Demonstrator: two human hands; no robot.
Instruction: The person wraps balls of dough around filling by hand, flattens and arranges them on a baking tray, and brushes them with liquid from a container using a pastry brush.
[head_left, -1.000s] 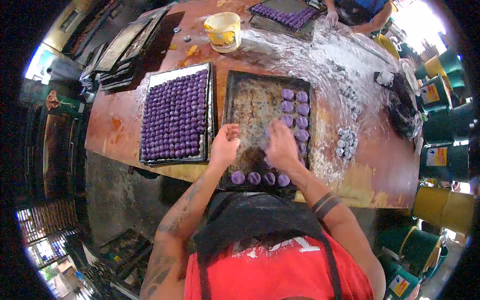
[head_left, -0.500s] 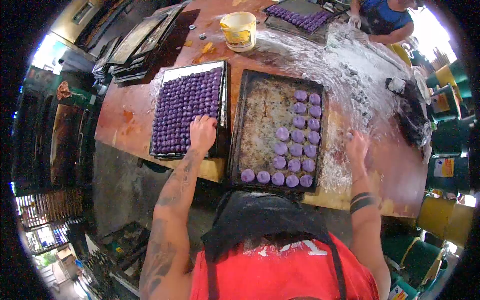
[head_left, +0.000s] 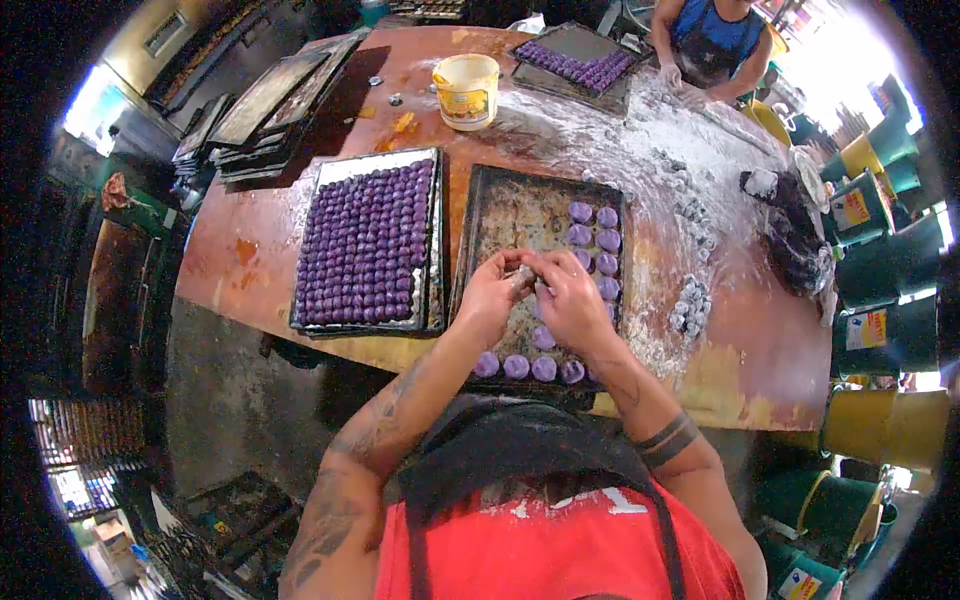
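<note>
My left hand (head_left: 488, 298) and my right hand (head_left: 570, 305) meet above the dark baking tray (head_left: 500, 215), fingertips pinched together. Between them is a small floury piece of dough (head_left: 523, 277), mostly hidden by the fingers. Flattened purple dough rounds (head_left: 607, 240) lie along the tray's right side and front edge; my right hand covers some of them. To the left, a second tray holds tight rows of dark purple balls (head_left: 365, 240), with a pale strip at its rim.
Several floury dough lumps (head_left: 692, 305) lie on the flour-dusted table (head_left: 750, 350) at right. Behind the trays stands a white-and-yellow bucket (head_left: 467, 92). Stacked trays (head_left: 270, 105) sit at back left. Across the table, a person (head_left: 710, 50) works near another tray of purple pieces (head_left: 575, 65).
My left hand has left the tray of purple balls, and my right hand has come in from the floury table. Both now meet over the middle tray, holding a dough piece.
</note>
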